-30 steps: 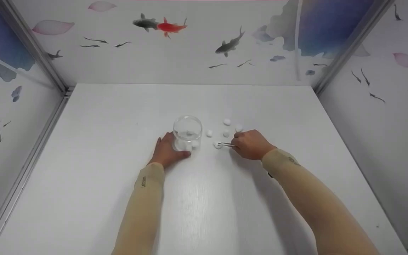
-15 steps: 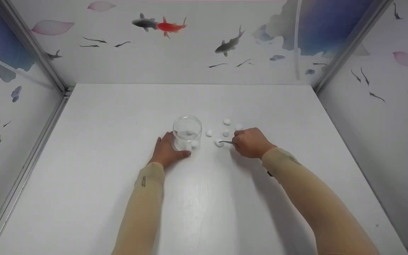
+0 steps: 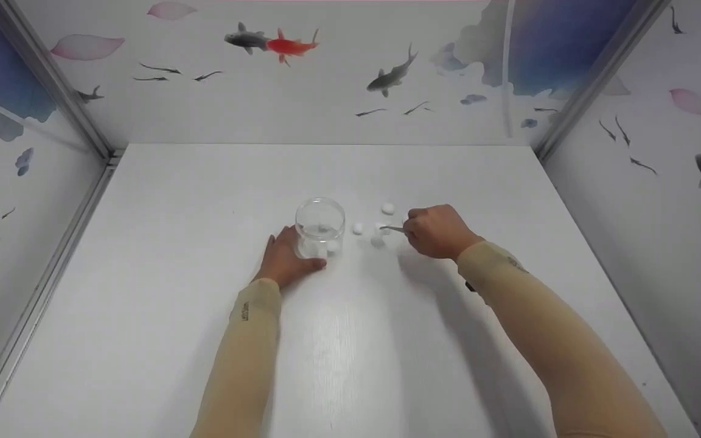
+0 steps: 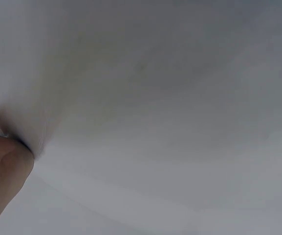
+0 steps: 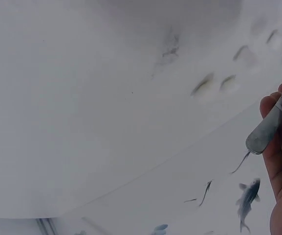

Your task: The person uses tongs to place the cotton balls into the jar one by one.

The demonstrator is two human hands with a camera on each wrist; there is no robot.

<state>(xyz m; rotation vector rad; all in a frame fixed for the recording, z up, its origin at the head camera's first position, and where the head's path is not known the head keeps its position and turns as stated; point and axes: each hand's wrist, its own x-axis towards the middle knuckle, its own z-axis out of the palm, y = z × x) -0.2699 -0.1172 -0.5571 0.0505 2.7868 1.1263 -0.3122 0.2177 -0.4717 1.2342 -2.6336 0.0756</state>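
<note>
white, soft-looking balls (image 3: 388, 208) lie left of the right hand (image 3: 439, 232), whose curled fingers pinch grey tweezers (image 3: 394, 229), one ball seemingly at the tips; the balls should be light and squashy, so nip gently round the middle; the left hand (image 3: 286, 261) curves round a clear jar (image 3: 320, 238), likely stiff and slippery, best steadied low

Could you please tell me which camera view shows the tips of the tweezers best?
The head view: the tweezers reach out from the right hand, tips in sight, though small, near the white balls. The right wrist view shows their rounded back end close up but no tips; the left wrist view shows no tweezers.
</note>
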